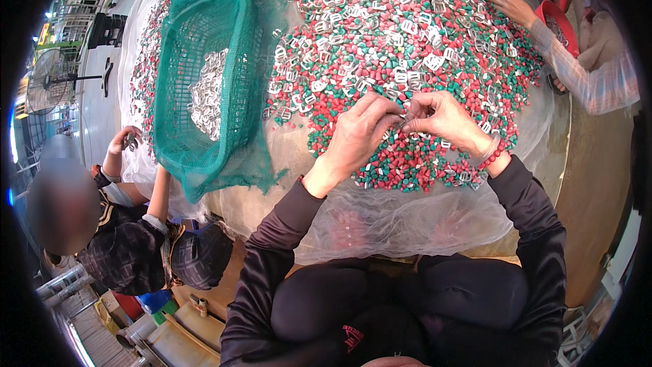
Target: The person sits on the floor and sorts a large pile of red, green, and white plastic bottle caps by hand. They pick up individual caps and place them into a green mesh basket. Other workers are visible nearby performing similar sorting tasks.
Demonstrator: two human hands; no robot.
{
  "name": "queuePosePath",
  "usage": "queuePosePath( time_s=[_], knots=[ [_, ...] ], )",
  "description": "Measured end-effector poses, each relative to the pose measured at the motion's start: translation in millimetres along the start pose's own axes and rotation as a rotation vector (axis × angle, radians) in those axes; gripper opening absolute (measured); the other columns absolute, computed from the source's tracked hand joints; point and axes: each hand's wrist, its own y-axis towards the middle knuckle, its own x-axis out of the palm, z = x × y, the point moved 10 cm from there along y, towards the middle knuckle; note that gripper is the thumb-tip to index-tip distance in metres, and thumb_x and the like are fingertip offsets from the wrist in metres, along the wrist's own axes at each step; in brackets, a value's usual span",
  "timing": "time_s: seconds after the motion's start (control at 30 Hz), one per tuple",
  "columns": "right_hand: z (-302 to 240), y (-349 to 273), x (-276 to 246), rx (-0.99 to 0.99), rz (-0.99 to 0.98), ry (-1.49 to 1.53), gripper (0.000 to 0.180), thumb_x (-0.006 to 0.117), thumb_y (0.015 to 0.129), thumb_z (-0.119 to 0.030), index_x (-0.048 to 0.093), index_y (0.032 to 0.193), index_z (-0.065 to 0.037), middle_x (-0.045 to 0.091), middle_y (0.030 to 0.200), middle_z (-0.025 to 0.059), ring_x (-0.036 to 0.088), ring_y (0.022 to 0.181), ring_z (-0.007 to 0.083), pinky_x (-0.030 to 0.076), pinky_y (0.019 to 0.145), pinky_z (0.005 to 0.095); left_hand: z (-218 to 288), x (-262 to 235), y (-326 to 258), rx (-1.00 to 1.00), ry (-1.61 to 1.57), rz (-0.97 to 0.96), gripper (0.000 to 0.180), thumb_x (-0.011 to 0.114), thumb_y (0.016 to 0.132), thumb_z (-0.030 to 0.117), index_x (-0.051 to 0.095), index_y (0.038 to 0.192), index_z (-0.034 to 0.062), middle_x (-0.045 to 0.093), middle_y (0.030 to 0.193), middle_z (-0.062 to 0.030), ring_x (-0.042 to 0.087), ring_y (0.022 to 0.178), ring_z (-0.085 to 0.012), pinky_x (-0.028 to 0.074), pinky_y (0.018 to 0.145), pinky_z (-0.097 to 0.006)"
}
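Over the near part of the heap, my left hand [358, 130] and my right hand [448, 121] meet with their fingertips pinched together. Between them is a small grey metal piece [402, 122], mostly hidden by the fingers. Below and around them lie many small red, green and white cone-like chips [407, 166]. Slotted silver buckles [408, 79] are mixed through the chips, thickest beyond my hands. To the left, a green plastic basket [163, 88] draped with green netting holds a pile of silver buckles [208, 98].
Thin translucent mesh [401, 228] covers the near table edge. A co-worker's hands [511, 5] work at the far right beside a red bowl [558, 27]. Another person's hand [123, 139] reaches in left of the basket. A fan [49, 80] stands farther left.
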Motion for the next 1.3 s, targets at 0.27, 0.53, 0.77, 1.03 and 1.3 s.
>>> queuePosePath(
  time_s=[0.27, 0.53, 0.77, 1.03, 1.3],
  knots=[
    [36.5, -11.1, -5.7, 0.215, 0.229, 0.657, 0.008, 0.07, 0.086, -0.013, 0.067, 0.086, -0.005, 0.061, 0.074, -0.002, 0.05, 0.061, 0.0037, 0.033, 0.051, 0.0187, -19.7, 2.9, -6.8, -0.043, -0.082, -0.038, 0.015, 0.067, 0.085, 0.002, 0.063, 0.099, 0.0044, 0.066, 0.085, -0.0055, 0.065, 0.072, -0.0149, 0.051, 0.06, -0.027],
    [44.7, -14.2, 18.4, 0.314, 0.191, 0.833, 0.01, 0.065, 0.09, -0.012, 0.064, 0.092, -0.003, 0.059, 0.08, -0.0015, 0.056, 0.071, 0.0055, 0.043, 0.057, 0.0195, -72.7, 39.2, -34.1, -0.732, -0.915, -0.189, 0.027, 0.065, 0.092, 0.011, 0.06, 0.118, 0.0065, 0.064, 0.081, 0.0013, 0.05, 0.059, -0.0009, 0.036, 0.046, -0.019],
    [50.3, -20.0, 28.7, 0.265, 0.088, 0.75, 0.015, 0.056, 0.093, -0.008, 0.052, 0.107, -0.003, 0.059, 0.088, 0.0059, 0.063, 0.074, 0.0154, 0.054, 0.062, 0.0294, -58.9, 24.3, -36.4, -0.362, -0.319, -0.276, 0.018, 0.059, 0.09, 0.004, 0.066, 0.106, 0.0038, 0.066, 0.084, -0.0073, 0.062, 0.068, -0.0175, 0.048, 0.059, -0.03],
    [29.3, -16.2, 47.6, 0.275, -0.105, 0.453, 0.032, 0.057, 0.094, -0.012, 0.055, 0.122, 0.004, 0.065, 0.1, 0.0103, 0.07, 0.079, 0.0216, 0.057, 0.071, 0.0314, -46.6, 13.6, -27.0, -0.26, -0.218, -0.484, 0.018, 0.058, 0.093, 0.014, 0.062, 0.106, 0.0029, 0.065, 0.092, -0.0133, 0.063, 0.086, -0.0228, 0.049, 0.076, -0.035],
    [44.3, -11.3, 30.0, 0.315, 0.109, 0.84, 0.016, 0.058, 0.095, -0.008, 0.057, 0.108, 0.002, 0.058, 0.104, 0.0088, 0.06, 0.098, 0.0181, 0.057, 0.088, 0.0443, -23.5, 6.5, -10.6, -0.165, -0.061, -0.213, 0.016, 0.055, 0.092, 0.005, 0.061, 0.107, 0.0046, 0.061, 0.093, -0.0124, 0.063, 0.085, -0.0315, 0.05, 0.073, -0.038]
  ],
)
